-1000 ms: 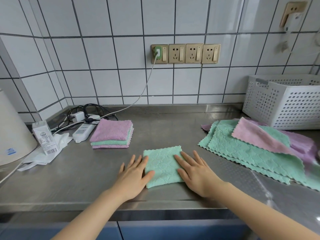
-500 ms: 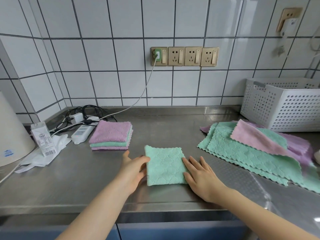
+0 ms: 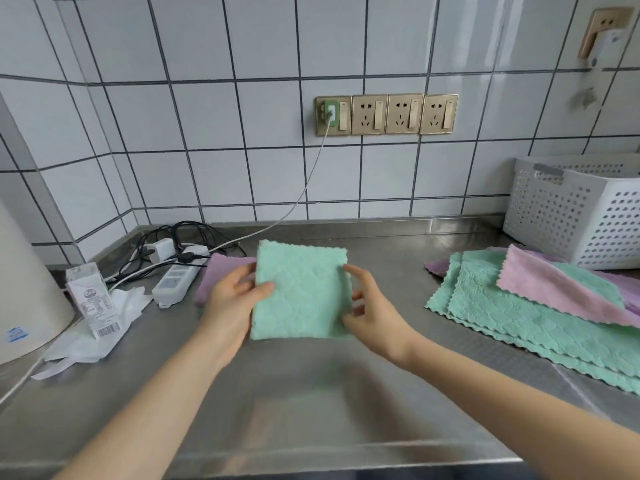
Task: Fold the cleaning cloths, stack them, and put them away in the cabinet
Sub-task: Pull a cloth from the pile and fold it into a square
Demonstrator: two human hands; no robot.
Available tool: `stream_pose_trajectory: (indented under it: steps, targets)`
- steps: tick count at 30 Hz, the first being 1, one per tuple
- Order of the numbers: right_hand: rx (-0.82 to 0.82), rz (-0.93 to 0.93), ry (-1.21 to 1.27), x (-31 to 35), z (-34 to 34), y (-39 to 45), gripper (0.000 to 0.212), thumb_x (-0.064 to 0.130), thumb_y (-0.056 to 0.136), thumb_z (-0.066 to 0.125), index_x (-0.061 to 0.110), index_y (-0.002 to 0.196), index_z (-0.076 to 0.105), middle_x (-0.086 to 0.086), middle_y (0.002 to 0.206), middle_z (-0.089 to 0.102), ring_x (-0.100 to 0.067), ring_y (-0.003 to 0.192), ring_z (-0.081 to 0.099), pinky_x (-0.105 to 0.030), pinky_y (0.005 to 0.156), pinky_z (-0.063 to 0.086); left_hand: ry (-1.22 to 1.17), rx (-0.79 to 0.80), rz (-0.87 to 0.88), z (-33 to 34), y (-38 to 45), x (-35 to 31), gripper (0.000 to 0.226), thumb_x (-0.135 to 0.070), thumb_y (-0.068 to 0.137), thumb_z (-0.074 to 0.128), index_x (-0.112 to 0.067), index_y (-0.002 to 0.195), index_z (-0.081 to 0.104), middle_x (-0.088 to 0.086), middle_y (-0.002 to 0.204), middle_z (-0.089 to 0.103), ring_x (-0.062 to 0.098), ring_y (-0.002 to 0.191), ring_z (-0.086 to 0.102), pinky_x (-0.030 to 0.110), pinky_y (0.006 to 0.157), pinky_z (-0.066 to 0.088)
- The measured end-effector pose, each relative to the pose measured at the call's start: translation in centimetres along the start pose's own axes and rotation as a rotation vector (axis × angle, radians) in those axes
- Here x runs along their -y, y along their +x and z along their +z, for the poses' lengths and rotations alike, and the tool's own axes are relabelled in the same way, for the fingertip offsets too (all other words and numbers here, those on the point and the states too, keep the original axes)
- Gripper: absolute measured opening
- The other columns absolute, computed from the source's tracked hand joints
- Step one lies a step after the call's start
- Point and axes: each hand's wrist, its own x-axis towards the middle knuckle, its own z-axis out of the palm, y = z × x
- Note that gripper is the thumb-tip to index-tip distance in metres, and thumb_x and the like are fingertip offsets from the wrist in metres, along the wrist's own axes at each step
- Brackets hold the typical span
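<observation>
A folded green cloth (image 3: 301, 289) is lifted off the steel counter (image 3: 311, 393), held between both hands. My left hand (image 3: 232, 306) grips its left edge with the thumb on top. My right hand (image 3: 372, 311) pinches its right edge. Behind the left hand lies the stack of folded cloths (image 3: 221, 271), pink on top, mostly hidden. At the right lies a loose pile of unfolded green and pink cloths (image 3: 540, 306).
A white perforated basket (image 3: 581, 216) stands at the back right. A power strip (image 3: 176, 280) with cables, a small carton (image 3: 91, 301) on white wrapping and a large white appliance (image 3: 24, 299) crowd the left. Wall sockets (image 3: 386, 114) sit on the tiled wall.
The folded green cloth was lying flat under both hands; now both hands have picked it up and hold it above the counter, nearer the folded stack.
</observation>
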Motion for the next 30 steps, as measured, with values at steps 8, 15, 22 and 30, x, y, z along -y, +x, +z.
stream_pose_trajectory:
  steps: [8, 15, 22, 30]
  targets:
    - [-0.013, 0.115, 0.3, 5.8, 7.1, 14.5, 0.056, -0.006, 0.08, 0.043, 0.02, 0.13, 0.045, -0.012, 0.101, 0.053, -0.023, 0.076, 0.056, -0.032, 0.06, 0.051, 0.305, -0.123, 0.075, -7.9, 11.0, -5.1, 0.041, 0.0, 0.088, 0.06, -0.019, 0.124, 0.055, -0.006, 0.092, 0.068, 0.002, 0.069, 0.067, 0.022, 0.061, 0.056]
    - [0.078, 0.311, 0.22, 0.7, 11.7, 14.9, 0.048, -0.002, 0.083, 0.049, 0.016, 0.128, 0.049, -0.01, 0.098, 0.049, -0.025, 0.076, 0.053, -0.031, 0.068, 0.049, 0.359, -0.204, -0.126, -11.8, 10.2, 2.8, 0.042, 0.005, 0.084, 0.063, -0.001, 0.124, 0.056, 0.011, 0.114, 0.063, 0.023, 0.096, 0.061, 0.032, 0.087, 0.049]
    - [0.002, 0.143, 0.157, 2.1, 11.0, 15.0, 0.053, -0.01, 0.08, 0.04, 0.019, 0.123, 0.054, 0.005, 0.083, 0.044, -0.014, 0.067, 0.047, -0.02, 0.052, 0.041, 0.348, -0.241, -0.028, -12.7, 9.8, 2.6, 0.04, 0.006, 0.081, 0.064, -0.014, 0.116, 0.063, 0.008, 0.11, 0.069, 0.024, 0.099, 0.066, 0.042, 0.092, 0.052]
    - [0.085, 0.248, 0.084, 1.7, 11.4, 14.8, 0.053, -0.005, 0.081, 0.041, 0.019, 0.127, 0.052, -0.008, 0.106, 0.047, -0.019, 0.073, 0.053, -0.028, 0.065, 0.051, 0.627, -0.264, -0.007, -13.1, 9.3, 3.1, 0.04, -0.008, 0.082, 0.069, -0.012, 0.121, 0.064, 0.007, 0.125, 0.063, 0.018, 0.114, 0.057, 0.036, 0.103, 0.042]
